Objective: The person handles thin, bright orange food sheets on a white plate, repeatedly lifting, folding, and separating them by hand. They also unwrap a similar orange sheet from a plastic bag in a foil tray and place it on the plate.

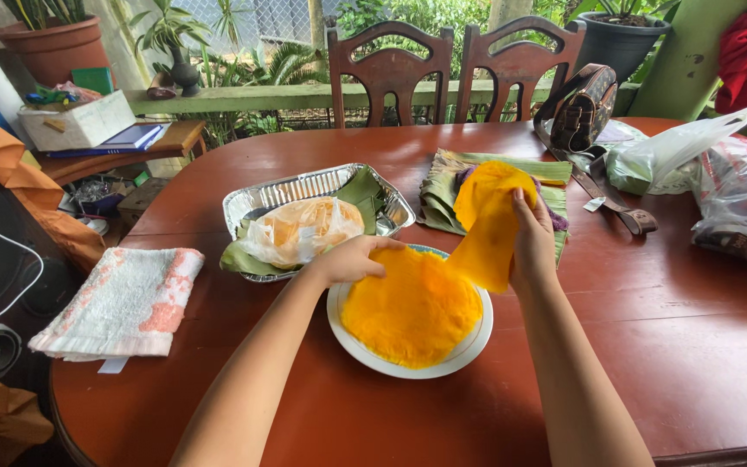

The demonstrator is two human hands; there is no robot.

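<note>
Two bare forearms reach in from the near edge of the round, glossy reddish-brown wooden worktop point(633, 346) toward a white round plate point(469, 346), the landmark here. On the plate lies a stack of thin, soft, bright yellow-orange round sheets point(412, 307), matte and slightly grainy, covering nearly the whole plate so that only a narrow white rim shows.

The left hand point(352, 259) rests flat on the far-left edge of the stack, its fingers point(382, 245) spread narrowly and pressing down, gripping nothing. The right hand point(533, 238) is raised above the plate's far-right rim; its fingers pinch the top sheet point(488, 220), which hangs limp and folded, its lower edge still joined to the stack.

Just beyond the plate to its left sits a rectangular ribbed foil tray point(257, 203), lined with green banana leaf and holding a crumpled clear plastic bag point(304, 229) with pale orange contents. Beyond the plate to its right lies a pile of folded green leaf strips point(447, 195). Well left of the plate, a white and pink terry towel point(127, 303) lies flat near the worktop's edge. Far right of the plate are a brown patterned bag with strap point(585, 112) and crinkled plastic bags point(719, 173).

Bare wood lies open on the near and right sides of the plate.
</note>
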